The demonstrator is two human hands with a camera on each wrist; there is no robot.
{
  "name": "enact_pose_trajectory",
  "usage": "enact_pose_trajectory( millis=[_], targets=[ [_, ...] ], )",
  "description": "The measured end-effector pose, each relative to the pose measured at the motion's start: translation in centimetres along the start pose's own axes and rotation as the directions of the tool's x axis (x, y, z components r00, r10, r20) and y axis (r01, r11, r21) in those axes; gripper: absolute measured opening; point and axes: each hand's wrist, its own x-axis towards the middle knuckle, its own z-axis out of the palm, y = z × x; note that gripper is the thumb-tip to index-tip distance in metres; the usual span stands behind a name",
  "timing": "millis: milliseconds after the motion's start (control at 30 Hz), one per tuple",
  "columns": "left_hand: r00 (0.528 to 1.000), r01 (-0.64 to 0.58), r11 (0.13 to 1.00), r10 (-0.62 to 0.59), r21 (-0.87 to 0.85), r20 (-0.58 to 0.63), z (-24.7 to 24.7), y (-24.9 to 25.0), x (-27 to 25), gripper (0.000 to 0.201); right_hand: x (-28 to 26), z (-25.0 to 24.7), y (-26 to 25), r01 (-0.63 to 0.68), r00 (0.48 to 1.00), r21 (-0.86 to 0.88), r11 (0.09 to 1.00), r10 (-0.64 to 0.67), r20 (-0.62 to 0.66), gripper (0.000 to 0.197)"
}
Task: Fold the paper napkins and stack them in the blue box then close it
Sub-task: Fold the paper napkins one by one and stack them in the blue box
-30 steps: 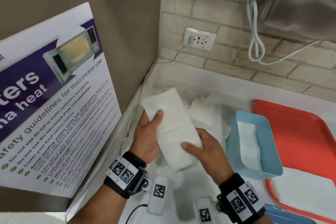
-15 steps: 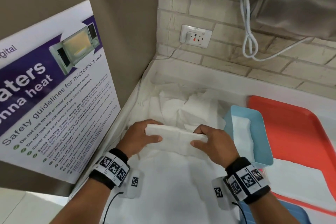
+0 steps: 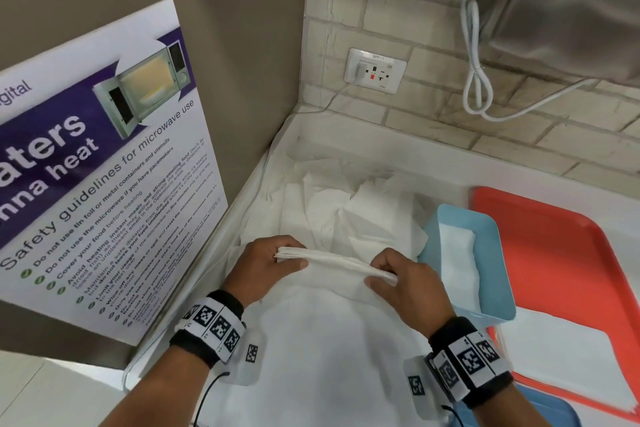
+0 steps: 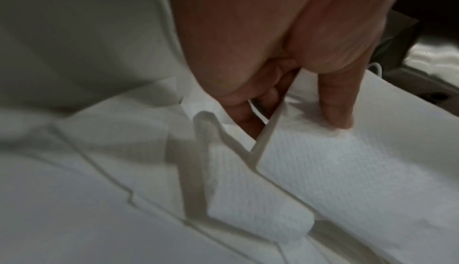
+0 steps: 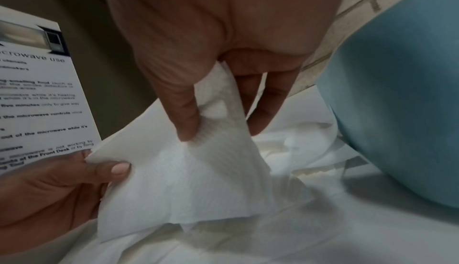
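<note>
White counter (image 3: 311, 374), brick-tiled corner: the folded white paper napkin (image 3: 332, 262) hangs between the left hand (image 3: 263, 267) and right hand (image 3: 405, 284) — each pinching one end. Open light-blue plastic box (image 3: 498, 288) sits just right, nearer the right hand.

L hand (image 3: 263, 265) pinching, R hand (image 3: 403, 282) pinching, wrists level

A white counter (image 3: 398, 156) is carrying everything. A blue box (image 3: 498, 291) is sitting on it as the landmark; loose white napkins (image 3: 363, 215) are lying just left of the box, and a red tray (image 3: 568, 246) is lying just right of it.
</note>
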Motion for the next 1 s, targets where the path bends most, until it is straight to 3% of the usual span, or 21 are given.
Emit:
enact_pose_trajectory(
  millis=[100,200,300,433,600,700,900,1000],
  targets=[
    [0.999,-0.019,1.000,0.019,0.011,0.028,-0.6,0.1,-0.1,0.017,-0.4,-0.2,0.1,0.038,0.999,-0.026,0.999,-0.039,-0.030,0.022],
    [0.995,-0.002,0.999,-0.002,0.044,0.103,-0.7,-0.1,-0.1,0.018,-0.5,-0.1,0.0,0.019,0.998,-0.109,0.994,-0.012,0.064,0.023],
    [0.987,-0.001,0.999,-0.005,0.041,0.160,-0.4,0.0,-0.2,0.019,-0.3,0.3,-1.2,0.075,0.991,-0.168,0.983,-0.055,0.121,0.055],
    [0.986,-0.017,0.995,0.001,0.094,0.166,0.1,0.0,0.0,0.021,0.2,1.1,-3.0,0.158,0.984,-0.262,0.952,-0.128,0.127,0.037],
    [0.978,0.013,0.989,-0.043,0.145,0.202,-0.2,-0.4,0.2,0.021,-0.2,1.4,-2.9,0.147,0.957,-0.259,0.955,-0.071,0.281,0.036],
    [0.982,-0.001,0.991,-0.024,0.131,0.186,-0.2,0.2,-0.1,0.025,-0.3,1.3,-2.7,0.170,0.961,-0.283,0.944,-0.096,0.259,0.033],
    [0.995,0.004,0.999,0.001,-0.049,0.103,-0.6,0.9,-1.5,0.021,-1.1,0.1,-1.8,0.122,0.973,-0.097,0.988,-0.099,0.209,0.035],
    [0.994,0.030,0.998,-0.024,-0.055,0.109,-0.7,0.7,-2.1,0.016,-1.1,-0.3,-0.2,0.056,0.990,0.018,0.998,-0.058,0.129,0.018]
  ],
)
